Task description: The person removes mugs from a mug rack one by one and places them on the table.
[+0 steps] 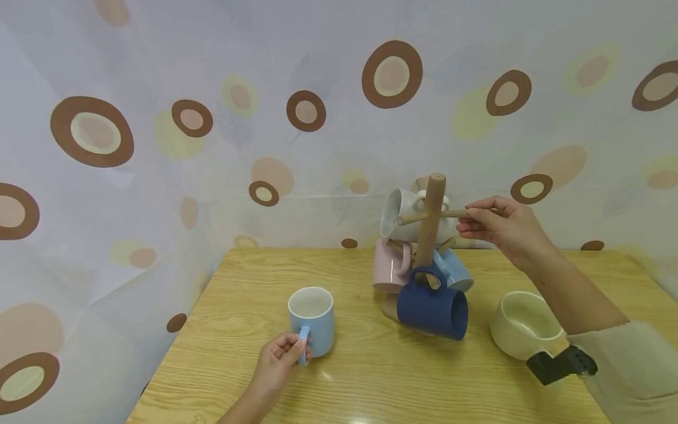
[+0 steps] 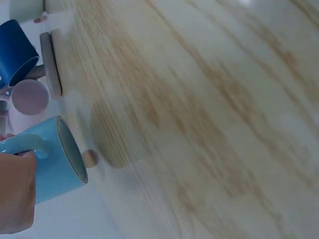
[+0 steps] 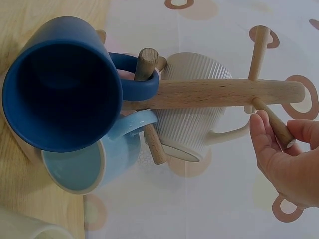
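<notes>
Head cam: your L hand (image 1: 281, 356) grips the lt-blue mug (image 1: 323, 333)'s handle, L of the rack (image 1: 435, 197); your R hand (image 1: 503, 227) pinches a bare peg (image 1: 452, 213). Prob. mostly done: navy mug (image 1: 430, 311), pink mug (image 1: 388, 268), white mug (image 1: 399, 232), 2nd blue mug (image 1: 457, 274) hung; held one + cream mug (image 1: 524, 330) off rack.

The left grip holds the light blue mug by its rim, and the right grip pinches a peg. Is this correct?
The holding place is wrong: the left grip holds the light blue mug by its handle, as the head view shows. The rest stands.
</notes>
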Available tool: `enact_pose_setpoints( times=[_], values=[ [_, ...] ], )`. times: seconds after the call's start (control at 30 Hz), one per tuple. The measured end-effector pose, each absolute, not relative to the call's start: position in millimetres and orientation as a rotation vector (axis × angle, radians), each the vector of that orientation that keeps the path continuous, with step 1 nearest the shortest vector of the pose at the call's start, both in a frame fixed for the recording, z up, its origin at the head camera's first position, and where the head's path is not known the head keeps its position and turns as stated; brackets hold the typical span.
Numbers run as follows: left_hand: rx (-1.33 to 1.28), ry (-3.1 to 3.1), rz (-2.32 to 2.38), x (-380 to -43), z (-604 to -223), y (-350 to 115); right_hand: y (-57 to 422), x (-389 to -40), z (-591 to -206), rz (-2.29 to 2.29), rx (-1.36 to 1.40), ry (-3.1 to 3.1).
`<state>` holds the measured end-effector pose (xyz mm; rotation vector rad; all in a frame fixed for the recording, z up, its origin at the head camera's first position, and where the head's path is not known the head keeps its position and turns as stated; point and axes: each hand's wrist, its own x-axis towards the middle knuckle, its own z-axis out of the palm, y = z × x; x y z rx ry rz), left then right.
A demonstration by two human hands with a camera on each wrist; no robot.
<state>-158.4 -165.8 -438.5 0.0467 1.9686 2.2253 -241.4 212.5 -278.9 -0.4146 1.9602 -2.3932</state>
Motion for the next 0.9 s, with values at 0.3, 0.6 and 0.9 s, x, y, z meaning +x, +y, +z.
enact_pose_setpoints(
  times=[0.3, 0.6, 0.9],
  values=[
    [0.044, 2.000, 2.229, -164, -444, -167, 215, -241, -279, -2.399, -0.425, 1.964],
    [0.003, 2.037, 2.254, -169, -448, -164, 214, -240, -280, -2.383, -0.432, 1.997],
    [-0.011, 2.035, 2.215, -174, -452, -162, 213, -241, -279, -2.367, -0.412, 1.994]
  ],
)
